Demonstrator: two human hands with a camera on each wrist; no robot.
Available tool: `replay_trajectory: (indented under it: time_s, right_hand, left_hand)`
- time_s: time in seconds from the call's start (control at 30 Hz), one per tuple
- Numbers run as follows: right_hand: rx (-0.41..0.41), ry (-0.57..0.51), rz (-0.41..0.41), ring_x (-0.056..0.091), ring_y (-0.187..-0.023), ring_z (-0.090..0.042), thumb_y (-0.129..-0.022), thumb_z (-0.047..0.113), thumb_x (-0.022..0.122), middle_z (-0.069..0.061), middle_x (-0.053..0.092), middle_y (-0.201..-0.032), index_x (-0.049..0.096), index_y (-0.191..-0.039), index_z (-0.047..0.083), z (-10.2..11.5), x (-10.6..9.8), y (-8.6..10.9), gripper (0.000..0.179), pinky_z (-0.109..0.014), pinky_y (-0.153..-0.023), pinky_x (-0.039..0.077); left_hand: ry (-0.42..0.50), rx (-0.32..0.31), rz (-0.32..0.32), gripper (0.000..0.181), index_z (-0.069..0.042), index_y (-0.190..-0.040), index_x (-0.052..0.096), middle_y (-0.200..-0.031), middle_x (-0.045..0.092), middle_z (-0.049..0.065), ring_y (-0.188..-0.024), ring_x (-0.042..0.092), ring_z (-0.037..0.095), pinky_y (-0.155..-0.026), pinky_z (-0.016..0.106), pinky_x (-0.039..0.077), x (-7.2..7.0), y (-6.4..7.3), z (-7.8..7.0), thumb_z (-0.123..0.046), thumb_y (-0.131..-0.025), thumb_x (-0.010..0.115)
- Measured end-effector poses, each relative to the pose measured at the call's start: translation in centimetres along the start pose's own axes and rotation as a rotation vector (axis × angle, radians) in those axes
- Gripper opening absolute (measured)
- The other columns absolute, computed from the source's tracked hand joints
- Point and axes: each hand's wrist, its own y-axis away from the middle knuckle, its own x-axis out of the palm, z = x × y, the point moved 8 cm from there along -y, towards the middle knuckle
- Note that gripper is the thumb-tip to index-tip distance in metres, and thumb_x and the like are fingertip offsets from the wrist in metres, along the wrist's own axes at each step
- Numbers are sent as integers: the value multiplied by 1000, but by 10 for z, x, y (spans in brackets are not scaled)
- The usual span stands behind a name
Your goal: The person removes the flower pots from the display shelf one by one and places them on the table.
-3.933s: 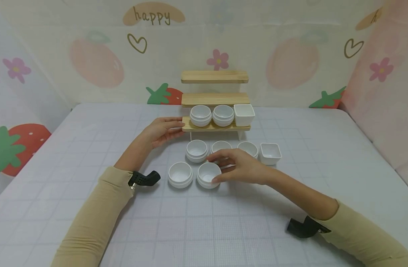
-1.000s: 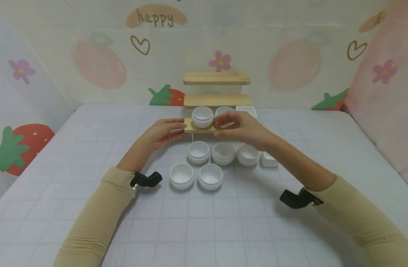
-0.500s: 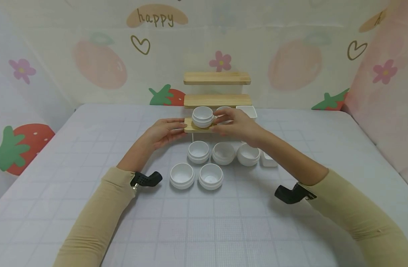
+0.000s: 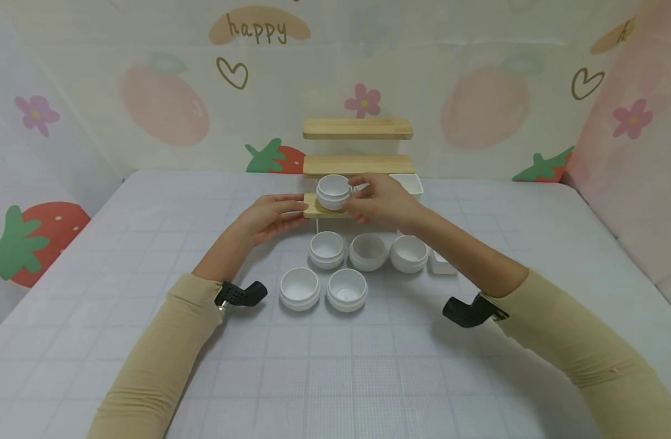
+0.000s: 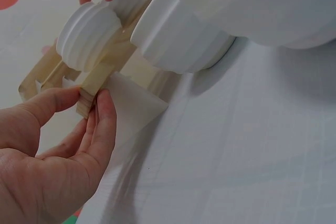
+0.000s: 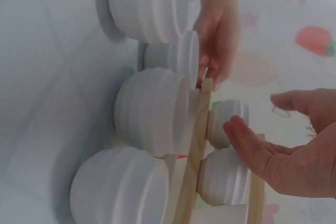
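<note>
A tiered wooden stand has its lowest board point(image 4: 320, 211) held at the left end by my left hand point(image 4: 264, 218); the left wrist view shows thumb and fingers pinching the board's corner point(image 5: 94, 82). On that board sit a round white bowl point(image 4: 333, 192), a second round bowl point(image 6: 223, 177) mostly hidden in the head view, and a square white bowl point(image 4: 408, 184). My right hand point(image 4: 387, 202) is at the first bowl's right side. In the right wrist view its thumb and fingers are spread, fingertips close to that bowl point(image 6: 227, 124); I cannot tell whether they touch.
Two higher boards, the middle point(image 4: 358, 164) and the top point(image 4: 357, 128), rise behind. In front stand round bowls point(image 4: 327, 250) point(image 4: 367, 252) point(image 4: 409, 253) and a partly hidden square bowl point(image 4: 443, 262). Nearer are two more bowls point(image 4: 299, 289) point(image 4: 347, 290). A patterned cloth point(image 4: 280, 91) hangs behind.
My right hand has gone from a front-row bowl on the table up to the shelf bowls, then slightly left. My left hand keeps its hold. The bowls stand as before.
</note>
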Motion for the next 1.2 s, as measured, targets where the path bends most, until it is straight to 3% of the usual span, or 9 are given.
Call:
replay_trajectory:
  time_s: [0.1,0.33,0.5,0.73,0.9,1.07,1.2]
  right_hand:
    - [-11,53,-25,70,-84,-22,-100,9,68,-26,68,-127,52,-149,-7,5,-5,-2,54,-23,-74,64]
    - [-23,74,-57,70,-96,-27,-99,8,70,-24,66,-129,60,-141,-7,12,-14,-4,46,-29,-87,65]
    - [-56,80,-64,70,-103,-32,-99,8,70,-24,66,-128,63,-138,-7,14,-18,-8,43,-31,-89,65]
    - [-68,121,-88,71,-102,-37,-97,8,73,-24,69,-128,65,-137,-6,19,-23,-16,43,-25,-80,63]
    - [-81,141,-78,71,-102,-33,-96,7,74,-22,71,-126,64,-137,-8,22,-26,-22,45,-23,-79,60]
    - [-105,142,-41,67,-122,-34,-96,6,76,-24,68,-131,62,-139,-9,20,-27,-29,48,-34,-98,61]
    - [-119,169,-24,64,-128,-35,-94,7,79,-25,67,-134,61,-140,-8,19,-26,-34,51,-42,-110,55]
  left_hand:
    - [1,3,0,57,7,-162,30,-154,42,23,-91,71,8,-90,19,63,0,0,0,-1,-110,51]
    - [-3,1,-12,56,6,-162,31,-154,43,21,-90,71,8,-90,19,63,0,-2,1,0,-110,51]
    - [-4,-1,-13,57,6,-162,32,-154,43,21,-90,71,8,-91,20,63,0,-1,1,0,-109,52]
    - [-1,-1,-18,56,6,-162,33,-150,46,19,-89,71,8,-89,19,63,0,-1,1,0,-109,52]
    - [-3,-3,-21,56,5,-162,33,-152,45,20,-90,71,8,-89,20,63,-1,-2,1,0,-109,52]
    - [-10,-2,-23,56,6,-161,33,-153,44,21,-89,71,8,-87,19,63,-1,-1,1,-1,-110,52]
    - [-16,-4,-24,56,5,-162,33,-153,44,20,-90,71,8,-88,19,63,-1,-1,1,-1,-110,52]
